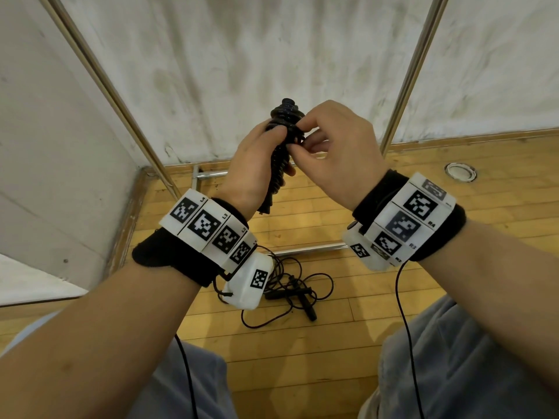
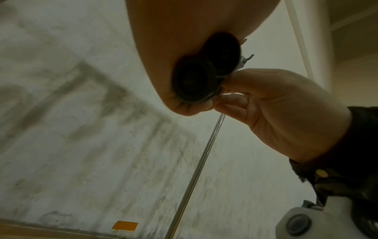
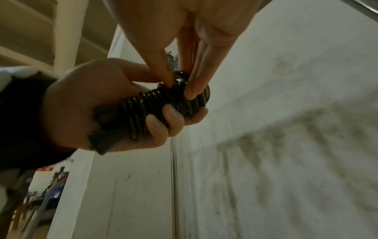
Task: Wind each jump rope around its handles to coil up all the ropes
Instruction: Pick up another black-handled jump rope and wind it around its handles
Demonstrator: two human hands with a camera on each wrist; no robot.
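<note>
Left hand (image 1: 251, 164) wraps the coiled jump rope (image 1: 279, 152) held up at chest height; right hand (image 1: 329, 146) pinches its last loop. Lose that pinch and the springy coils likely unwind. Another rope (image 1: 298, 293) lies tangled on the floor.

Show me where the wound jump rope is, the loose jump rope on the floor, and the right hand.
wound jump rope (image 3: 163, 103): right wrist view, on the black coils around the handles.
loose jump rope (image 1: 305, 300): head view, on a black handle lying on the floor.
right hand (image 1: 341, 152): head view, on the back of the hand.
</note>
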